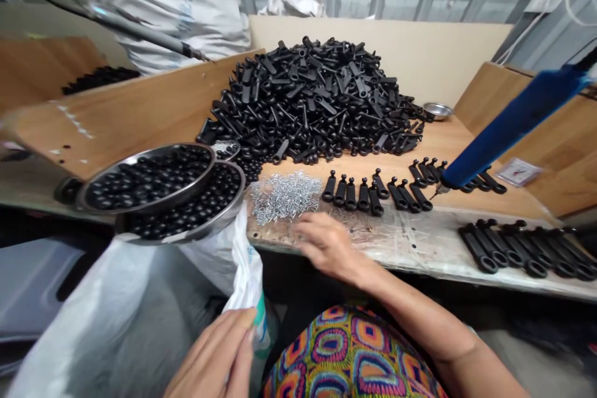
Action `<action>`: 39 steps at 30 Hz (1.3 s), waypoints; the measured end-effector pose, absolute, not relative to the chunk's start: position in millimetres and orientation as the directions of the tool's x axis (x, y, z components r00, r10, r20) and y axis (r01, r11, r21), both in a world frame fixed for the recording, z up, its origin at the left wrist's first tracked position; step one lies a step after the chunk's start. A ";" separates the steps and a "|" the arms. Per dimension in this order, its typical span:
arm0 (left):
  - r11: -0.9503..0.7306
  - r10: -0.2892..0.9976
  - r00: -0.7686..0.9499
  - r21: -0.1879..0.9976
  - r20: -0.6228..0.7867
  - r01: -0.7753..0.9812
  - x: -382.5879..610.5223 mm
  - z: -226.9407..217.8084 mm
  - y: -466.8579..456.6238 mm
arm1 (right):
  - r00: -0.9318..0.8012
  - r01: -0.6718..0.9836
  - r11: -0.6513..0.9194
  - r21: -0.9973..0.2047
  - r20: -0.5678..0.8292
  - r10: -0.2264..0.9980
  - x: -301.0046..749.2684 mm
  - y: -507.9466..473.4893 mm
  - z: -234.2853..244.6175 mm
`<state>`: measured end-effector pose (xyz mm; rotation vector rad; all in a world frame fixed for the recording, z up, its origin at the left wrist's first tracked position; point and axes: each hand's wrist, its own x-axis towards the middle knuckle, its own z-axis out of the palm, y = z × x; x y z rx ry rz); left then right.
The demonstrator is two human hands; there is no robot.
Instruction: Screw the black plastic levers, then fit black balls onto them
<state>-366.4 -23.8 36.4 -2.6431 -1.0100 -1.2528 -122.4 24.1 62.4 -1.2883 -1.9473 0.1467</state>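
My right hand rests knuckles-up on the worn front edge of the wooden table, just below a small heap of silver screws. Its fingers curl down and whatever is under them is hidden. My left hand is low in front of my lap, fingers together on the edge of a white plastic bag. A big pile of black plastic arms fills the middle of the table. A short row of black arms lies beyond my right hand.
Two stacked steel bowls of black balls sit at the left, over the bag. A blue power screwdriver hangs in from the right, tip near more black arms. A small steel bowl and a white sack stand at the back.
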 end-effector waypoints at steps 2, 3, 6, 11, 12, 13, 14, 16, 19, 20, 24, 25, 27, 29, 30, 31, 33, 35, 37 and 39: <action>-0.803 0.553 0.500 0.266 0.666 0.534 -338.6 37.7 -15.7 | -0.032 0.808 0.353 -0.472 0.563 0.826 -68.6 0.7 54.6; -0.793 0.582 0.513 0.299 0.631 0.531 -324.7 38.2 -10.5 | 0.029 0.846 0.271 -0.460 0.546 0.837 -44.3 -11.4 50.3; -0.769 0.630 0.533 0.357 0.565 0.530 -286.6 38.6 9.7 | 0.160 0.911 0.076 -0.406 0.516 0.841 12.7 -44.9 38.0; -0.757 0.636 0.522 0.328 0.569 0.565 -237.2 42.7 54.2 | 0.292 0.910 -0.088 -0.405 0.475 0.830 54.7 -76.9 25.8; -0.745 0.648 0.517 0.325 0.559 0.582 -228.5 44.0 63.2 | 0.294 0.912 -0.093 -0.400 0.477 0.829 57.3 -79.1 24.4; -0.728 0.667 0.514 0.324 0.540 0.604 -220.1 45.1 71.7 | 0.288 0.916 -0.094 -0.390 0.476 0.831 58.6 -80.3 23.1; -0.708 0.689 0.512 0.322 0.513 0.629 -212.2 45.7 79.5 | 0.278 0.922 -0.093 -0.377 0.472 0.837 58.8 -80.8 22.1; -0.657 0.739 0.508 0.309 0.441 0.688 -199.4 45.3 92.3 | 0.234 0.939 -0.078 -0.334 0.457 0.858 57.0 -80.7 20.7; -0.571 0.814 0.483 0.292 0.323 0.767 -189.4 42.7 103.5 | 0.105 0.982 -0.027 -0.186 0.428 0.898 50.6 -81.7 21.3; -0.547 0.832 0.473 0.292 0.290 0.785 -188.2 42.0 105.1 | 0.056 0.994 -0.009 -0.113 0.424 0.904 48.0 -82.5 22.1; -0.527 0.850 0.496 0.294 0.179 0.797 -184.9 42.5 105.8 | -0.083 0.993 0.039 0.112 0.412 0.907 37.4 -82.7 26.2; -0.530 0.847 0.511 0.290 0.144 0.797 -182.9 43.3 105.2 | -0.091 0.990 0.037 0.139 0.403 0.911 34.4 -81.6 27.4; -0.543 0.836 0.544 0.262 0.076 0.798 -177.5 45.1 103.7 | -0.088 0.982 0.017 0.187 0.383 0.920 27.9 -78.2 29.7; -0.561 0.822 0.569 0.216 0.030 0.799 -171.3 47.0 102.1 | -0.088 0.970 -0.003 0.242 0.363 0.928 22.2 -74.1 31.4; -0.575 0.813 0.583 0.190 0.016 0.796 -168.3 47.9 101.5 | -0.092 0.963 -0.006 0.270 0.351 0.932 20.2 -72.0 31.7; -0.587 0.804 0.595 0.164 0.005 0.792 -165.7 48.8 101.2 | -0.097 0.955 -0.008 0.298 0.337 0.936 19.0 -69.9 31.6; -0.610 0.786 0.617 0.125 -0.028 0.783 -161.3 50.2 101.5 | -0.106 0.936 -0.011 0.352 0.310 0.945 19.0 -66.4 30.3; -0.632 0.766 0.639 0.104 -0.062 0.768 -158.4 51.2 102.7 | -0.113 0.920 -0.014 0.392 0.301 0.947 21.8 -63.6 28.2; -0.649 0.750 0.657 0.114 -0.075 0.753 -157.9 52.1 104.3 | -0.126 0.920 -0.016 0.392 0.333 0.934 25.0 -60.6 26.5; -0.654 0.741 0.668 0.151 -0.072 0.741 -161.4 53.0 106.3 | -0.157 0.940 0.018 0.342 0.383 0.910 25.4 -55.1 27.0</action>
